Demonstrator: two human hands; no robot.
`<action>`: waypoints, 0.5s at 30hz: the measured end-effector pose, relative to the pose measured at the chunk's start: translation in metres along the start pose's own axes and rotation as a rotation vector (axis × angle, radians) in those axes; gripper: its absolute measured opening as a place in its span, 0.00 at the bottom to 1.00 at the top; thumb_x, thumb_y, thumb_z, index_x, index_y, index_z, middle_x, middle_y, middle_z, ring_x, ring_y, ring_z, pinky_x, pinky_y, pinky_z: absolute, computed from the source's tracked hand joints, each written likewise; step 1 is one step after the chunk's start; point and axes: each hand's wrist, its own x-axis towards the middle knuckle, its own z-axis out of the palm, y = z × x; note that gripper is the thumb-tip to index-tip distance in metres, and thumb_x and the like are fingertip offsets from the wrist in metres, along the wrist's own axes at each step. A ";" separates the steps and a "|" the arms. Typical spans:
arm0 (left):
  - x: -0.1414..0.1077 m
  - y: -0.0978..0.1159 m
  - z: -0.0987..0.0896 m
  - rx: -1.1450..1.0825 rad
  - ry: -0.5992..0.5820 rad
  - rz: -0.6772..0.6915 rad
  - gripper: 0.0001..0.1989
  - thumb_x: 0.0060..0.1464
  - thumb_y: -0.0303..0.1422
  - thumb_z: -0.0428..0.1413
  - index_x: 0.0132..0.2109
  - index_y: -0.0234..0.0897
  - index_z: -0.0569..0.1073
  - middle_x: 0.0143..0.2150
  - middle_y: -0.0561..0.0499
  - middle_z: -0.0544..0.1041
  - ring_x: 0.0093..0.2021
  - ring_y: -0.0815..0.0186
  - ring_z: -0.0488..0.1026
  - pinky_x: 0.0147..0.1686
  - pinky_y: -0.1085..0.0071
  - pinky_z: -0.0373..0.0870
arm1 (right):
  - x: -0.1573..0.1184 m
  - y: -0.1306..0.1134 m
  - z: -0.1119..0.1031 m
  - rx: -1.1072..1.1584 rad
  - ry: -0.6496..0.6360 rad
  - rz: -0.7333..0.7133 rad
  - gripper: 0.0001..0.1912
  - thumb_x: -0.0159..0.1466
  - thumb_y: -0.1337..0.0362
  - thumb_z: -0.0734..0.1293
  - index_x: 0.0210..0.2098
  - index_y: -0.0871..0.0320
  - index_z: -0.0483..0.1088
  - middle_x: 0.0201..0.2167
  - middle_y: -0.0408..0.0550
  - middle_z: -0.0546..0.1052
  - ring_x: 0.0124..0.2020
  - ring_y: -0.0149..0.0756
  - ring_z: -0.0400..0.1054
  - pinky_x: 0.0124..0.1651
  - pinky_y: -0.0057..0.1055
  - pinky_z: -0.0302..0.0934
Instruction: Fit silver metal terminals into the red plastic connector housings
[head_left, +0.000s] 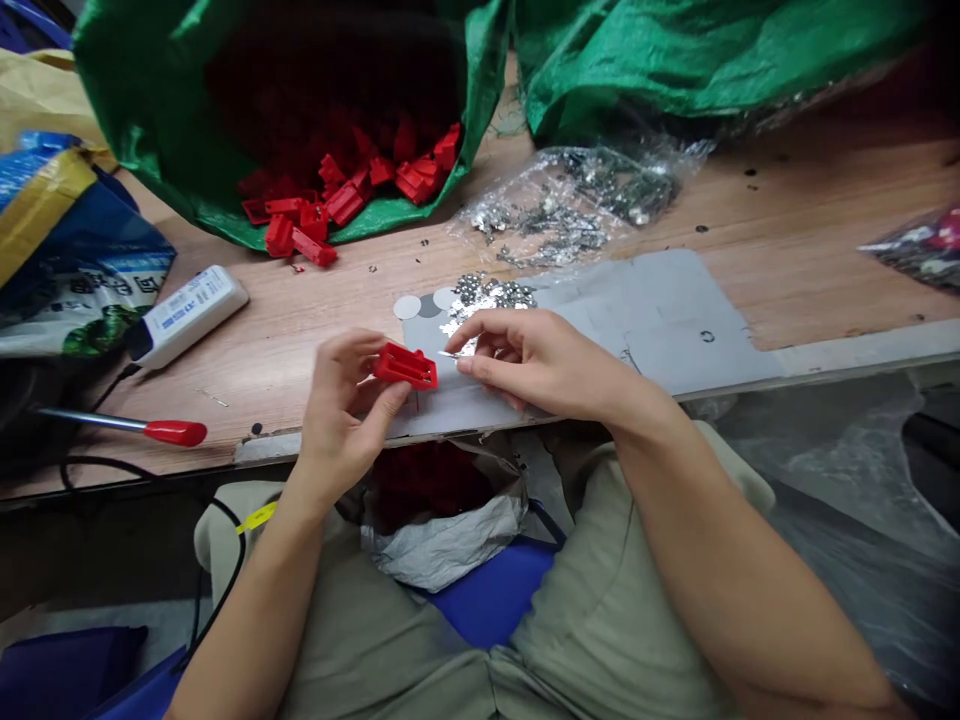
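Centrally, left hand (341, 405) grips a red ribbed plastic clip (406, 367), right hand (536, 362) pinching a small metal piece (450, 354) at its right end.

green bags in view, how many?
2: one green bag at top left, red plastic parts spilling from its mouth; another green bag at top right, contents hidden.

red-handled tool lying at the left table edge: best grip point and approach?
Likely the red handle, from above. The tool lies flat and alone on the table, handle end toward the person, so fingers can close across its width. The thin metal shaft gives less to hold. Both hands are occupied: left hand holds a red clip.
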 end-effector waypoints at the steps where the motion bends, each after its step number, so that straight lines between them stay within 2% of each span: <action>1: 0.001 0.000 0.000 -0.104 0.057 -0.041 0.23 0.63 0.37 0.57 0.62 0.47 0.60 0.57 0.46 0.72 0.49 0.64 0.78 0.46 0.67 0.80 | 0.000 -0.001 0.002 0.042 0.017 -0.011 0.12 0.69 0.65 0.64 0.51 0.58 0.74 0.25 0.40 0.72 0.22 0.29 0.63 0.27 0.25 0.55; 3: 0.004 0.002 -0.002 -0.357 0.107 -0.173 0.22 0.64 0.41 0.56 0.61 0.47 0.61 0.54 0.47 0.74 0.44 0.66 0.79 0.42 0.68 0.81 | 0.000 -0.003 0.010 0.073 0.052 -0.078 0.17 0.71 0.64 0.64 0.58 0.57 0.71 0.27 0.41 0.73 0.22 0.29 0.63 0.27 0.25 0.57; 5: 0.006 0.006 -0.004 -0.673 0.111 -0.368 0.17 0.62 0.44 0.58 0.53 0.42 0.68 0.46 0.49 0.77 0.39 0.69 0.78 0.39 0.72 0.81 | 0.002 -0.004 0.020 0.059 0.087 -0.189 0.20 0.70 0.65 0.65 0.61 0.57 0.70 0.27 0.42 0.74 0.24 0.30 0.63 0.28 0.25 0.58; 8: 0.008 0.013 -0.005 -1.083 0.090 -0.611 0.18 0.57 0.43 0.64 0.46 0.34 0.73 0.36 0.51 0.76 0.31 0.73 0.74 0.29 0.79 0.77 | 0.007 -0.003 0.034 0.020 0.125 -0.325 0.24 0.71 0.66 0.65 0.66 0.55 0.68 0.26 0.40 0.71 0.24 0.29 0.61 0.28 0.25 0.57; 11: 0.006 0.017 -0.003 -1.251 0.043 -0.663 0.17 0.56 0.41 0.65 0.44 0.32 0.76 0.35 0.52 0.75 0.27 0.75 0.71 0.22 0.81 0.72 | 0.013 -0.003 0.041 -0.029 0.145 -0.368 0.24 0.71 0.66 0.65 0.66 0.53 0.67 0.25 0.38 0.71 0.23 0.29 0.59 0.29 0.25 0.57; 15: 0.003 0.014 -0.002 -1.344 0.009 -0.702 0.16 0.57 0.42 0.64 0.41 0.30 0.76 0.34 0.52 0.74 0.25 0.76 0.68 0.20 0.81 0.68 | 0.020 -0.005 0.044 -0.053 0.149 -0.395 0.22 0.71 0.68 0.65 0.63 0.56 0.71 0.32 0.42 0.79 0.26 0.30 0.67 0.33 0.25 0.62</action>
